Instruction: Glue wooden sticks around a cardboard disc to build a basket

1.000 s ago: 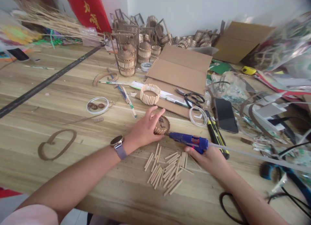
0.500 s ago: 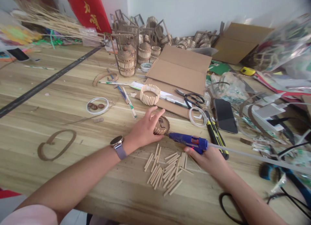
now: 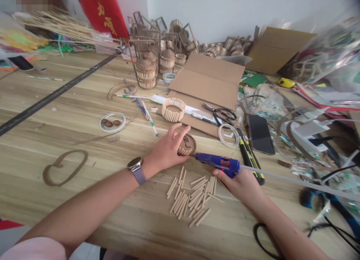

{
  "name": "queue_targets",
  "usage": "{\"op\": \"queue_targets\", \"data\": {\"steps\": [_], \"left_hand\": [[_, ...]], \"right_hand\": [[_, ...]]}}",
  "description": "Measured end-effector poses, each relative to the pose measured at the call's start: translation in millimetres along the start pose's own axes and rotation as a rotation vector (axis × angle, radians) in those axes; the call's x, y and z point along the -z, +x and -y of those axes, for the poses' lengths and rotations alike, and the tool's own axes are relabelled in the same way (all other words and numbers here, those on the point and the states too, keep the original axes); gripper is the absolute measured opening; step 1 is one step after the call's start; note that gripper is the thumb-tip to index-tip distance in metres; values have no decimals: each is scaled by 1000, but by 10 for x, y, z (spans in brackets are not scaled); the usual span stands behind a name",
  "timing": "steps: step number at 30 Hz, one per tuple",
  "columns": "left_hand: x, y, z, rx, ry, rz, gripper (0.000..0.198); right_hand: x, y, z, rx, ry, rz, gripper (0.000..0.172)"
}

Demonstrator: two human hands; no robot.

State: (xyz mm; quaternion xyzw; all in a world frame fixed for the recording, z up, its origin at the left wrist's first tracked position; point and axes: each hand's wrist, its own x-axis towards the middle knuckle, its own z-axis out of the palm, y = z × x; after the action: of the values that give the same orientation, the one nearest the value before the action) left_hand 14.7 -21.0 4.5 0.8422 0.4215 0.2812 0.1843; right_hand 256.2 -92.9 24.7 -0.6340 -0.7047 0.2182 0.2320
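My left hand (image 3: 168, 145), with a watch on its wrist, grips the near left edge of a round brown disc (image 3: 189, 143) marked with dark characters. Short wooden sticks stand along part of the disc's rim, partly hidden by my fingers. In my right hand (image 3: 242, 183) is a blue hot glue gun (image 3: 216, 162), a long clear glue stick running out of its back. Its nozzle meets the disc's near right rim, and a small red light glows on it. Just below lie several loose wooden sticks (image 3: 194, 196). Behind the disc stands a ring of pale sticks (image 3: 173, 110).
Scissors (image 3: 222, 114), a tape roll (image 3: 229, 135), yellow-black cutters (image 3: 250, 155) and a phone (image 3: 261, 133) lie to the right. Flat cardboard (image 3: 208, 80) and small stick-sided lanterns (image 3: 146, 72) are at the back. A brown strip loop (image 3: 66, 168) lies at left.
The disc has turned slightly under my left hand, so its characters sit at a different angle. Both hands and the glue gun stay almost where they were.
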Motion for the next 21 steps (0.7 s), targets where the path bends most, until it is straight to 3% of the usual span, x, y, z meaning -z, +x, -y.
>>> {"op": "queue_targets", "data": {"steps": [5, 10, 13, 15, 17, 21], "left_hand": [[-1, -2, 1, -12, 7, 3, 92], [8, 1, 0, -25, 3, -7, 94], [9, 3, 5, -34, -18, -13, 94], [12, 4, 5, -30, -30, -10, 94], [18, 6, 1, -22, -37, -1, 94], [27, 9, -10, -8, -33, 10, 92]], "right_hand": [[35, 62, -19, -104, 81, -100, 42], [40, 134, 30, -246, 455, 95, 50], [48, 166, 64, -280, 606, 87, 47], [71, 177, 43, -264, 539, 97, 47], [100, 173, -5, -213, 319, 72, 44], [137, 121, -16, 90, -262, -243, 32]]}}
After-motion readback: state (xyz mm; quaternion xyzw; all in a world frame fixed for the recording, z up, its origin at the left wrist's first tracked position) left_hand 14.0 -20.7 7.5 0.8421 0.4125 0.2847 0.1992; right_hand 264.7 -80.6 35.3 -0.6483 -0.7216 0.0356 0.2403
